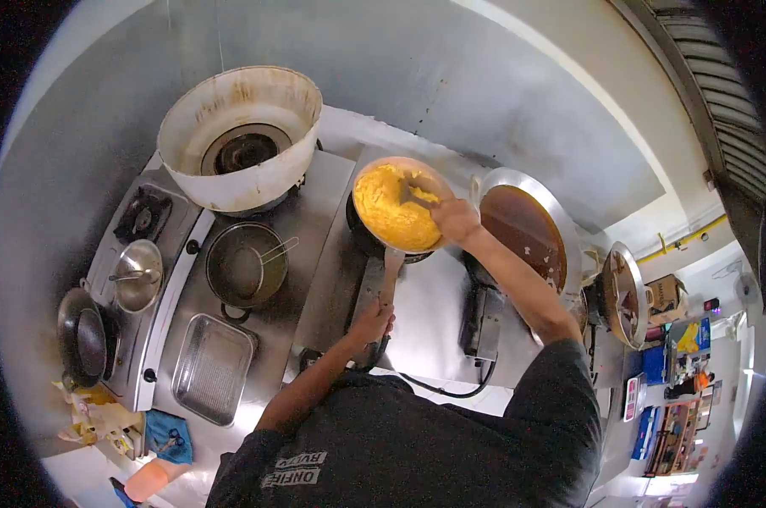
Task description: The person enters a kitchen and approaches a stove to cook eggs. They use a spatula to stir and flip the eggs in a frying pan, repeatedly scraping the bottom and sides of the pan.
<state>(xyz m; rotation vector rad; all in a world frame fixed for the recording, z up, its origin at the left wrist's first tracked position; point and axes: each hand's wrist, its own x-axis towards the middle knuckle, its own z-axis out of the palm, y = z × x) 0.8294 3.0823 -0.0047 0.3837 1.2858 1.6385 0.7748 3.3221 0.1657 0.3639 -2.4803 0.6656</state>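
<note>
Scrambled egg [390, 213], bright yellow, covers most of the inside of a light-coloured frying pan [410, 163] over a dark burner in the middle of the view. My left hand [373, 322] is closed around the pan's long handle [393, 271]. Over the pan's right side, my right hand [457, 220] is closed on a dark spatula [415, 188], whose blade is in the egg. The spatula's grip is mostly hidden by the fingers.
A wide pan of brown liquid [518, 224] stands right of the frying pan. On the left are a tall stained metal ring [231, 186] around a burner, a wok with a strainer [247, 264] and a wire-mesh tray [215, 368]. A hose [451, 393] runs near my body.
</note>
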